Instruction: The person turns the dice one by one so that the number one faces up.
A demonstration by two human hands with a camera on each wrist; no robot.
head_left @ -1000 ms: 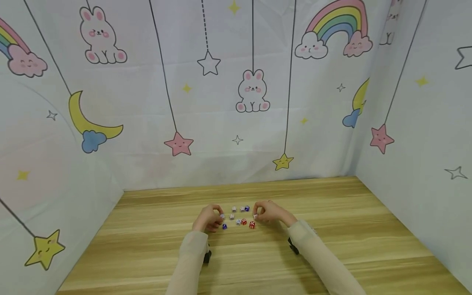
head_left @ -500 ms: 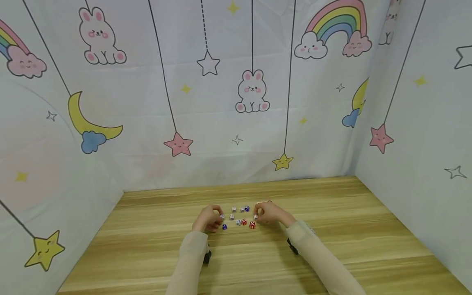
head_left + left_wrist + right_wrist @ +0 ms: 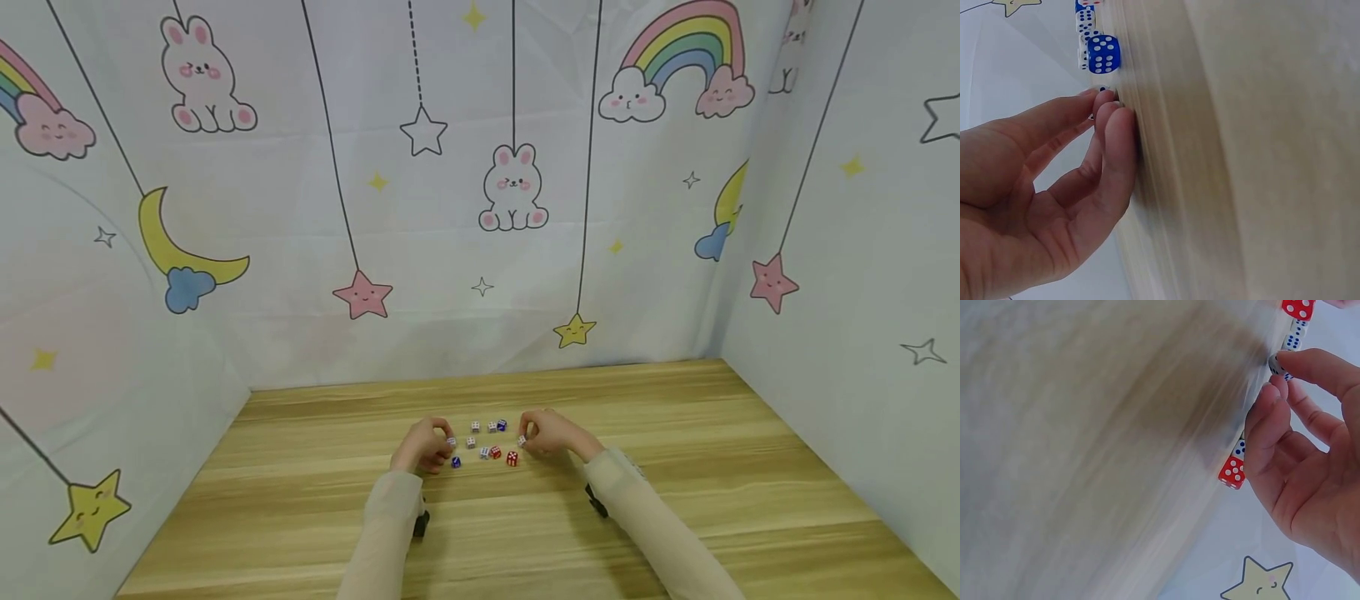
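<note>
My left hand (image 3: 423, 446) pinches a white die (image 3: 452, 442) between thumb and fingertips at the left of a loose group of dice. Fingers mostly cover that die in the left wrist view. Just in front of it lies a blue die (image 3: 456, 462). On the group's right side, my right hand (image 3: 553, 432) holds another white die (image 3: 1277, 365) by thumb and fingertips, and it looks tilted. Nearest to this hand are a red die (image 3: 512, 458) and a blue die (image 3: 502, 425). Several white dice and a second red die (image 3: 495, 452) lie between the hands.
Past the right hand, the right wrist view shows a red die (image 3: 1232, 472) beside a white die (image 3: 1239, 449). The wood-grain table (image 3: 495, 533) ends at a white cloth wall (image 3: 450, 350) with printed stars and rabbits, and cloth also flanks both sides.
My right hand has shifted very slightly to the right, and the white die it holds has turned a little. The left hand and the other dice look unmoved.
</note>
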